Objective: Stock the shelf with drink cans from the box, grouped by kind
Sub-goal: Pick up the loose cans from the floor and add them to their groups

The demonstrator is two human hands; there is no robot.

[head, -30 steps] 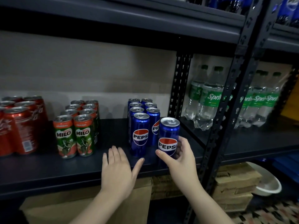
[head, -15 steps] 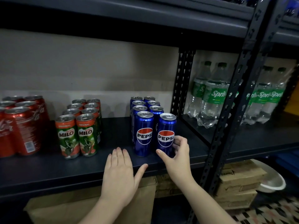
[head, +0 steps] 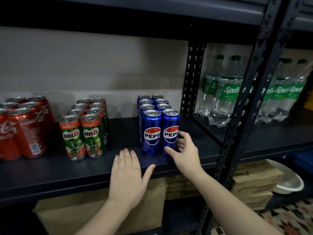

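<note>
A dark shelf carries three groups of cans. Red Coca-Cola cans stand at the left, green Milo cans in the middle, and blue Pepsi cans in two rows at the right. My right hand curls its thumb and fingers round the front right Pepsi can, which stands on the shelf beside the front left one. My left hand lies flat with straight fingers on the shelf's front edge, just left of the Pepsi rows. A cardboard box sits below the shelf.
Black slotted uprights frame the bay at the right. Behind them stand several Sprite bottles on the neighbouring shelf. Cardboard cartons and a white bowl lie on the floor at the lower right. Another shelf board runs overhead.
My right hand has moved the Pepsi can back and left and set it on the shelf, level with the front left can. My left hand stays flat on the shelf edge.
</note>
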